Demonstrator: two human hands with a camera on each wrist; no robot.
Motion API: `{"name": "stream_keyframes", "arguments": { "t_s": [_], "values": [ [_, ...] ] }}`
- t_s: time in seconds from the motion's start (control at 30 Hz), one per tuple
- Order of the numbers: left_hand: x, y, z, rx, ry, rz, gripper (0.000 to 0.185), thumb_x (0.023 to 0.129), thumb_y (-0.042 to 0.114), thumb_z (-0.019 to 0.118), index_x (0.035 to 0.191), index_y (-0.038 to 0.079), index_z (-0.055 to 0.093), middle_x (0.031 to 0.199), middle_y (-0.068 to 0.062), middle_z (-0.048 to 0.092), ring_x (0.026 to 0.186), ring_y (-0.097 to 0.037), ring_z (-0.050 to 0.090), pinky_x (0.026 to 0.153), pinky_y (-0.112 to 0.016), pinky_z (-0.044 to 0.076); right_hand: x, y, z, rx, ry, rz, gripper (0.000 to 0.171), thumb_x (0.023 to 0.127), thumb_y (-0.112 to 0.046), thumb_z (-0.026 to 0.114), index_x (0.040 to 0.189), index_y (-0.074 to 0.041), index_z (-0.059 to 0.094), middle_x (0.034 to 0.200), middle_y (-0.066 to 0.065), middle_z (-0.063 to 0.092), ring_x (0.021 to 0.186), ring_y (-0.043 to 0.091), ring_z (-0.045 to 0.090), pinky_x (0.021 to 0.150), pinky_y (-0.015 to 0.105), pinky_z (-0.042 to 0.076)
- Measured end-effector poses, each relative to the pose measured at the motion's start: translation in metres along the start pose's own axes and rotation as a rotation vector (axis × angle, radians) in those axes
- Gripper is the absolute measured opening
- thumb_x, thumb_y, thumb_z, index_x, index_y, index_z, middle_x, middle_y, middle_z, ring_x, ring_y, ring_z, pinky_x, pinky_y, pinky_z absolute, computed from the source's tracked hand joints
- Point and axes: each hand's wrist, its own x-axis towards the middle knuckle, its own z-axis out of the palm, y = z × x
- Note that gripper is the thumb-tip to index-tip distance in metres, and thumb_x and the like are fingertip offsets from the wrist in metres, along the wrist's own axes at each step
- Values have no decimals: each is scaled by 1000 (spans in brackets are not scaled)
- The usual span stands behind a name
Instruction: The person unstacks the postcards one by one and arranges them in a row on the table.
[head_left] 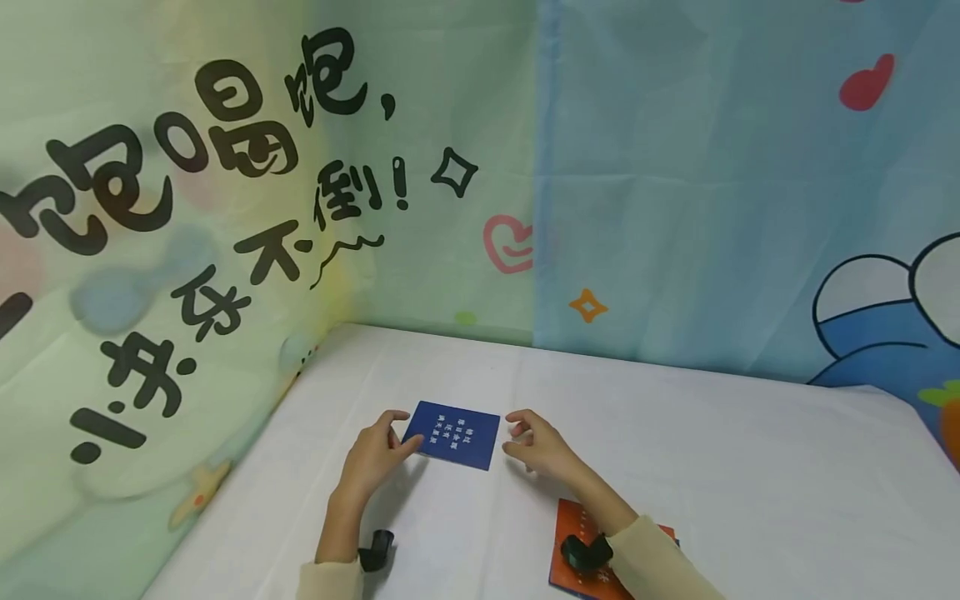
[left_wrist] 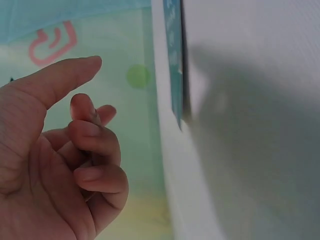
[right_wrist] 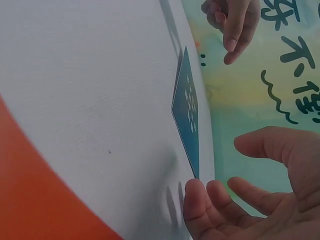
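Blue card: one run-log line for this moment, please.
blue card: flat on white table | left hand: at its left edge | right hand: just right, apart | orange booklet: under right forearm

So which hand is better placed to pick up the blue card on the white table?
Probably the left hand: its thumb already reaches the blue card at its near-left corner, while the right hand hovers just off the right edge.

A booklet (head_left: 452, 434) lies on the surface (head_left: 750, 467) between my hands; a second booklet (head_left: 581, 575) lies under my right forearm.
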Motion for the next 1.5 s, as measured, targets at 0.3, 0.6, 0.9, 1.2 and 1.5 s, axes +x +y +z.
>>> {"name": "stream_keyframes", "arguments": {
  "t_s": [0.3, 0.6, 0.9, 1.2, 1.5],
  "values": [
    [-6, 12, 7, 37, -27, 42, 43, 89, 28, 72, 122, 3, 62, 64, 3, 47, 54, -10, 40, 49, -23, 32, -21, -1, -15, 11, 36, -16, 42, 86, -6, 68, 127, -1, 57, 106, 11, 59, 83, 18, 56, 63, 30, 51],
    [-5, 15, 10, 44, -31, 58, 40, 89, 27, 71, 121, 3, 62, 64, 3, 47, 55, -10, 41, 50, -23, 32, -35, -1, -30, 54, 55, -39, 40, 89, -6, 65, 128, -2, 56, 108, 11, 57, 85, 19, 55, 65, 31, 53],
    [-5, 25, 13, -20, 45, 191, 34, 90, 24, 72, 119, 8, 66, 67, 7, 48, 58, -8, 42, 53, -22, 33, -45, 0, -46, 102, 48, -63, 40, 92, -8, 63, 130, 0, 54, 113, 14, 57, 89, 21, 56, 68, 32, 54],
    [-8, 39, 22, -76, 217, 395, 37, 87, 14, 74, 122, 10, 62, 68, 10, 48, 59, -3, 44, 53, -20, 38, -52, 10, -67, 152, 73, -75, 41, 94, -12, 63, 132, 0, 53, 117, 16, 56, 92, 21, 58, 71, 37, 54],
    [-24, 56, 35, -83, 90, 415, 49, 87, 17, 74, 131, 8, 55, 87, 9, 58, 63, 0, 50, 54, -20, 43, -61, 16, -78, 162, 110, -87, 40, 94, -15, 62, 131, -1, 54, 116, 15, 56, 90, 18, 59, 72, 37, 55]
  ]
}}
